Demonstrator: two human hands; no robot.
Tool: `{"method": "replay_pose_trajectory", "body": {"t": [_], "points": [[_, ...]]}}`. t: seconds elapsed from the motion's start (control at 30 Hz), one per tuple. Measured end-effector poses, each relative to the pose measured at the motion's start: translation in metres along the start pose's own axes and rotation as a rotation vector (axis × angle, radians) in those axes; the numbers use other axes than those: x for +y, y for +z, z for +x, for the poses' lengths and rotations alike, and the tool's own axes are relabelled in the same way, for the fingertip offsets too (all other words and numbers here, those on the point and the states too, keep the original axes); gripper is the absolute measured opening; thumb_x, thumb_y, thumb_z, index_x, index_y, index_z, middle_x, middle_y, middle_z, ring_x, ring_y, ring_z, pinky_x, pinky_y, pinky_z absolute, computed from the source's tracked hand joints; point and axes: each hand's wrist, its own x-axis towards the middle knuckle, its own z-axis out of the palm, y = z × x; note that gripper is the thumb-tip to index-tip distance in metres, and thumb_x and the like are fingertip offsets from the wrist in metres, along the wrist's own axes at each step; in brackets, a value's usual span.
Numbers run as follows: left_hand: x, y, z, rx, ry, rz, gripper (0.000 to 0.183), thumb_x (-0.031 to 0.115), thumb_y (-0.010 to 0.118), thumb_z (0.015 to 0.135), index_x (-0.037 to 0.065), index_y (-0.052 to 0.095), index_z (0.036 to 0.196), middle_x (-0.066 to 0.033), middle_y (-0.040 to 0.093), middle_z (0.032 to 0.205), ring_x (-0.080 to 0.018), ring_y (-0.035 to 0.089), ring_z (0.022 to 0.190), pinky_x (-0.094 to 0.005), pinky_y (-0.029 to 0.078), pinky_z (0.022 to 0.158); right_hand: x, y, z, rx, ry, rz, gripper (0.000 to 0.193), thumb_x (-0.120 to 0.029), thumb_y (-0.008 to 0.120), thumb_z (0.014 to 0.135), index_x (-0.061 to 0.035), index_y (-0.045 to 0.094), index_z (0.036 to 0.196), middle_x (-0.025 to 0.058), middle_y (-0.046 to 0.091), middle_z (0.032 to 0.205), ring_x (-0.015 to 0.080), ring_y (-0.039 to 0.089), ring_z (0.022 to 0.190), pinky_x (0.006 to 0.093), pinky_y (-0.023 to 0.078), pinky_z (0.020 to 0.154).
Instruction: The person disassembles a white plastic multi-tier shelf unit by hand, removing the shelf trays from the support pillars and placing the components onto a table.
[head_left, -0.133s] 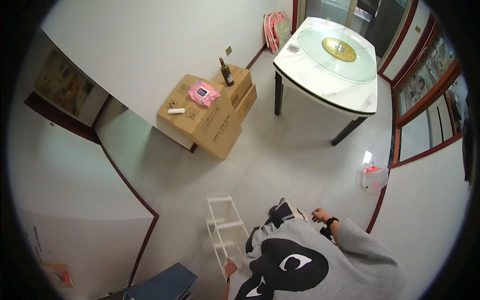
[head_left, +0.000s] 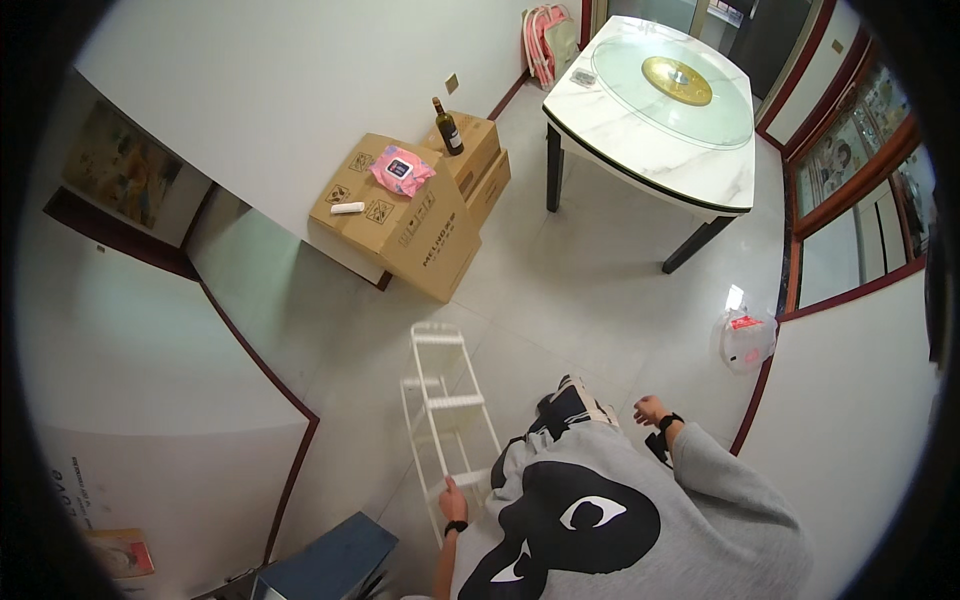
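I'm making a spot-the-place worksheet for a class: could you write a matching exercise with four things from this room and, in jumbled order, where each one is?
Things
1. White step ladder
2. Dark bottle
3. Pink packet
4. Gold disc

Places
A. In the middle of the glass turntable
B. Upright on the smaller carton
C. In the grip of the left hand
D. Lying on top of the large carton

Right pairs: 1-C, 2-B, 3-D, 4-A
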Motion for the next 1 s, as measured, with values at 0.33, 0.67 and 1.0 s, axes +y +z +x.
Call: {"method": "replay_pose_trajectory", "body": {"t": [0.33,0.67,1.0], "points": [[0.0,-0.105,0.043,0.026,0.379,-0.299,0.061,0.044,0.035,0.104,0.0,0.053,0.066,-0.0029,0.049,0.058,-0.0194,0.045,0.056,-0.0398,0.036,0.057,-0.144,-0.019,-0.016,0.013,-0.321,0.214,0.034,-0.037,0.058,0.09,-0.0047,0.063,0.1,0.0049,0.068,0.081,0.0138,0.063,0.069,0.0316,0.05,0.061],[-0.03,-0.119,0.085,-0.049,0.215,-0.349,0.059,0.043,0.036,0.103,-0.009,0.057,0.121,-0.0237,0.059,0.124,-0.0345,0.055,0.113,-0.0401,0.039,0.099,-0.323,0.161,-0.196,-0.779,-0.63,1.073,0.078,-0.077,0.028,0.09,-0.0087,0.061,0.109,0.0042,0.055,0.071,0.0176,0.052,0.072,0.0311,0.043,0.076],[-0.062,-0.094,0.155,-0.244,0.318,-0.54,0.065,0.041,0.041,0.102,-0.004,0.028,0.147,-0.019,0.029,0.154,-0.0326,0.029,0.141,-0.0424,0.023,0.115,-0.33,0.326,-0.305,-0.277,-0.836,0.868,0.06,-0.063,0.043,0.094,-0.0118,0.045,0.062,-0.0036,0.034,0.05,0.0085,0.028,0.043,0.0269,0.023,0.042]]}}
